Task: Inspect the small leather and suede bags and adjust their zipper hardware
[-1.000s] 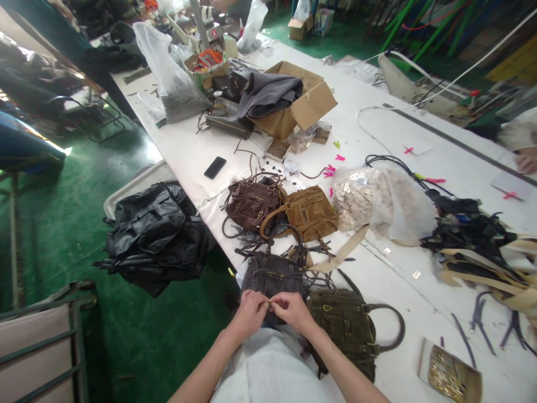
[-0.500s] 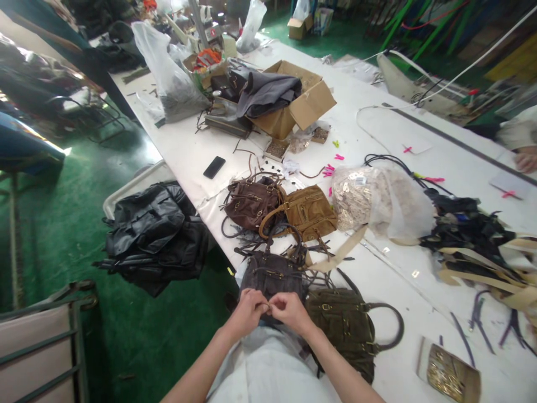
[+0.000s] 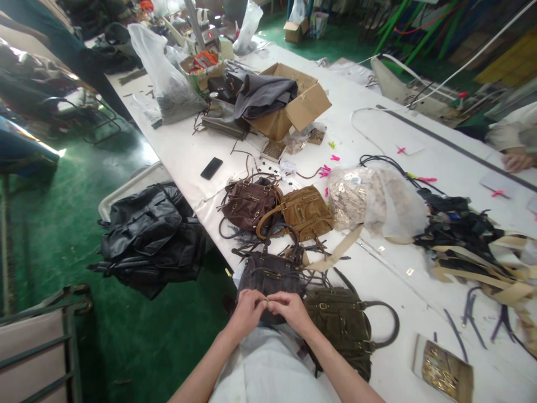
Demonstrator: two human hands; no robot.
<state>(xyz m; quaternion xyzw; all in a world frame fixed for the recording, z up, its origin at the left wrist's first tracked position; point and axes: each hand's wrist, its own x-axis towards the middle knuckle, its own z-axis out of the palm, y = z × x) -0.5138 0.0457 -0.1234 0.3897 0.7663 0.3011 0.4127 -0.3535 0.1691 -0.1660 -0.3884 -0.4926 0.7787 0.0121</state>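
My left hand (image 3: pixel 248 311) and my right hand (image 3: pixel 289 310) meet fingertip to fingertip in front of my body. Both pinch a small gold-coloured metal piece (image 3: pixel 267 299), too small to make out in detail. Just behind the fingers lies a dark grey handbag (image 3: pixel 272 273) at the table's near edge. Beside my right forearm rests an olive green handbag (image 3: pixel 335 313) with a looped handle. Farther back, a dark brown handbag (image 3: pixel 247 208) and a tan handbag (image 3: pixel 308 215) lie touching each other.
On the white table (image 3: pixel 377 313) are a box of gold metal fittings (image 3: pixel 440 372), a clear bag of pale pieces (image 3: pixel 348 193), dark straps (image 3: pixel 457 224), a phone (image 3: pixel 211 168) and a cardboard box (image 3: pixel 304 112). Black bags (image 3: pixel 151 235) fill a bin at left. A person's hand (image 3: pixel 518 160) rests at far right.
The view has shifted slightly. My fingers have turned a little, and the gold-coloured piece between them shows more plainly. The bags have not moved on the table.
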